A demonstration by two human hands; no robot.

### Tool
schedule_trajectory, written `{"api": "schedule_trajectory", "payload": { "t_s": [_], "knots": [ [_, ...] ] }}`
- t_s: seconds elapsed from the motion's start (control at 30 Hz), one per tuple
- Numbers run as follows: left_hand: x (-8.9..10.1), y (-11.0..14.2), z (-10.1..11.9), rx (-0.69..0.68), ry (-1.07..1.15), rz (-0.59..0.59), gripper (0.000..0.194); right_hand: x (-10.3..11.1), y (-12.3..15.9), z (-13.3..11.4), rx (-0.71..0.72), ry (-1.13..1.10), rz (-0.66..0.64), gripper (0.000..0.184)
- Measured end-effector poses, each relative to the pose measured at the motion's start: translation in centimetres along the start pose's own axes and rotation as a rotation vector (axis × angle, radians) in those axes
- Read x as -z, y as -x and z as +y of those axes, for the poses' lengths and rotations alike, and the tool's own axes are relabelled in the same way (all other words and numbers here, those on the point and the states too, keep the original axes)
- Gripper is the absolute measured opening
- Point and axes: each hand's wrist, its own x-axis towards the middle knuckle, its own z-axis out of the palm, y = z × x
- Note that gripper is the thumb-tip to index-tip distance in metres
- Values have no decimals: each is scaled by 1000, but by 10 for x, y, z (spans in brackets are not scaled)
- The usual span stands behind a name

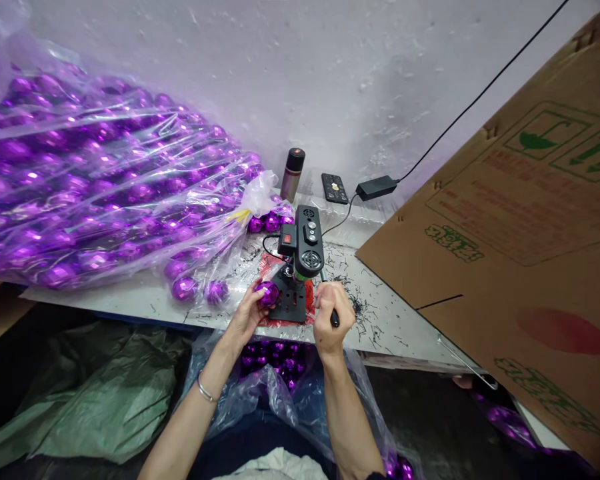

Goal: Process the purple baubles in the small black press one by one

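Observation:
Between the fingers of my left hand (250,308) is a shiny purple faceted ball ornament (267,293), held at the left side of a small black bench press (309,241). My right hand (333,315) is wrapped round the press's lever handle (335,319), whose black end pokes out below the fist. The slotted black base plate (289,303) of the press sits on a red sheet (309,293). The machine's upper body hides part of its working point from above.
A large clear bag of purple balls (105,180) fills the left of the table. Behind the press stand a dark bottle (293,175), a phone (335,189) and a power adapter (377,188). A cardboard box (520,247) rises at right. More purple balls (275,360) lie in plastic below.

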Motion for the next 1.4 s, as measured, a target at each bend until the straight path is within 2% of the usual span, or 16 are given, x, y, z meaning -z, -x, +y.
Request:
{"api": "schedule_trajectory", "payload": {
  "t_s": [0.1, 0.2, 0.3, 0.53, 0.67, 0.83, 1.03, 1.23, 1.4],
  "knots": [
    [3, -8, -4, -8, -27, 16, 50, 0, 0, -1, 12, 3, -3, 34],
    [3, -16, -11, -61, -171, 60, 58, 1, -1, -1, 36, 1, -3, 34],
    [1, -24, -18, -210, -420, 72, 62, 2, 0, 0, 34, 10, -11, 33],
    [1, -28, -19, -576, -1059, -89, 55, 3, 1, 0, 42, 34, -29, 31],
    [-1, -29, -19, -661, -1201, -89, 54, 3, 1, -1, 41, 38, -32, 31],
    [-11, -28, -15, -597, -1139, -131, 48, 4, 1, 0, 46, 33, -33, 30],
    [-24, -27, -3, -495, -973, -60, 43, 4, 2, 1, 42, 23, -37, 30],
    [-19, -25, 6, -471, -1109, -97, 38, 5, 4, 4, 56, 22, -47, 30],
    [-21, -24, 4, -480, -1147, -42, 53, 5, 3, 3, 61, 49, -38, 31]
  ]
}}
